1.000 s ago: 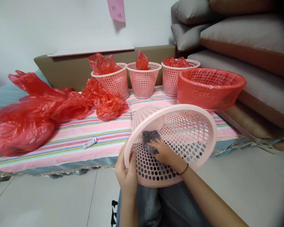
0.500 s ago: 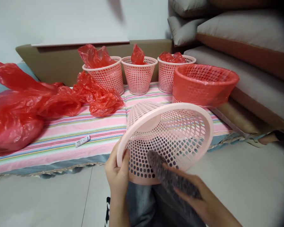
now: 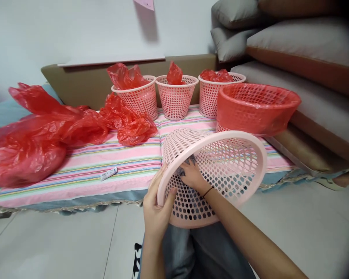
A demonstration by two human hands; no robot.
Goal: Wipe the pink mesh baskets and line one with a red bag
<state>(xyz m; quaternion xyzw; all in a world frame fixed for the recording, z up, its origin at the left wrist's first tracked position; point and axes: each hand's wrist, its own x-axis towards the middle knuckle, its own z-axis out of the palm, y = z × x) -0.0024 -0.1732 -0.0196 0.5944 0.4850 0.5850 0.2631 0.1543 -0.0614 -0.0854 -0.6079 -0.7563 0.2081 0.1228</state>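
A pink perforated plastic basket (image 3: 213, 211) lies tilted on its side over my lap, its mouth facing me. My left hand (image 3: 159, 199) grips the basket's rim at the left, thumb inside and fingers outside. Deep inside the basket, my right hand (image 3: 193, 174) presses a dark grey cloth (image 3: 180, 171) against the inner wall near the bottom. Part of the cloth shows past the fingertips; the rest is covered by the hand. A thin dark band circles the right wrist.
On the striped sofa cover (image 3: 133, 166) stand several pink baskets (image 3: 176, 100) with red bags inside. A red-lined basket (image 3: 250, 112) is at the right. Loose red plastic bags (image 3: 37, 143) and a small white packet (image 3: 108, 174) lie left. Stacked cushions (image 3: 302, 42) rise at right.
My right hand has moved forward into the basket with the grey cloth, reaching its inner wall near the bottom. My left hand still holds the rim. The view has shifted slightly.
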